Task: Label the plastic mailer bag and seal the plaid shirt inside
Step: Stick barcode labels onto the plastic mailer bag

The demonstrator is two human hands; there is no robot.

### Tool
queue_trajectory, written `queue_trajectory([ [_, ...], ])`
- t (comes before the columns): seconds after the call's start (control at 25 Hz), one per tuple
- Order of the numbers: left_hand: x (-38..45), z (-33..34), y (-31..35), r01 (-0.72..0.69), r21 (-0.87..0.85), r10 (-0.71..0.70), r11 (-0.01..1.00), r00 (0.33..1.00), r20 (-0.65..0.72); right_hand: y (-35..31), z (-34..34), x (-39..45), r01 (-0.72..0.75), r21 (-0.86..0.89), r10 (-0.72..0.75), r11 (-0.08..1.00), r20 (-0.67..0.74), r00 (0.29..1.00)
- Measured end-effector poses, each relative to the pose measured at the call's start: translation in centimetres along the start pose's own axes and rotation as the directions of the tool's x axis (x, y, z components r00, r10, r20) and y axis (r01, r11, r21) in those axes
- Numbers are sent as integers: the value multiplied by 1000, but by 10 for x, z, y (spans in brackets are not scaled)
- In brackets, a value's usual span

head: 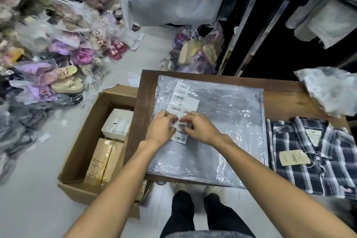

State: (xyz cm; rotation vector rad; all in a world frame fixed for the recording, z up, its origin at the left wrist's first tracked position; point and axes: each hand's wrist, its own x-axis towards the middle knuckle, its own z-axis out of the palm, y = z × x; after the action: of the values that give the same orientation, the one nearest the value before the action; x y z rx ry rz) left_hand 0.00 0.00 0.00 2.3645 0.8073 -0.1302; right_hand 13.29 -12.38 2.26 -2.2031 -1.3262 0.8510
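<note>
A grey plastic mailer bag (222, 121) lies flat on the wooden table (280, 98). On its left part rests a strip of barcode labels (180, 100). My left hand (161, 127) and my right hand (199, 126) meet over the strip's lower part, fingertips pinching one label (180, 124) between them. The folded plaid shirt (313, 156), dark blue and white with a paper hang tag, lies on the table to the right of the bag, outside it.
An open cardboard box (92, 141) with a white box and taped parcels stands on the floor at the left. Bagged slippers (48, 60) pile up further left. A crumpled plastic bag (328, 91) sits at the table's right back. A black rack (270, 15) stands behind.
</note>
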Motion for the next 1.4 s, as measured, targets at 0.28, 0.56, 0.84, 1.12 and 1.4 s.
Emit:
queue_trajectory([
  [0.28,4,-3,7,92,4,-92,996,996,-12,7,6,21,79,-128,-69,989,76,995],
  [0.56,6,-2,12,125,80,-125,989,992,-1,21,-4,24,-34,-68,35,997,22,999],
  [0.84,3,5,19,127,11,-127,992,991,44,26,-7,11,-177,22,176,984,37,984],
  [1.12,4,-4,20,-61,242,-10,968,959,285,22,-1,-1,-227,178,248,957,-105,963],
  [1.4,8,-7,18,-56,228,-18,972,951,310,21,8,-6,-254,160,281,954,-179,943],
])
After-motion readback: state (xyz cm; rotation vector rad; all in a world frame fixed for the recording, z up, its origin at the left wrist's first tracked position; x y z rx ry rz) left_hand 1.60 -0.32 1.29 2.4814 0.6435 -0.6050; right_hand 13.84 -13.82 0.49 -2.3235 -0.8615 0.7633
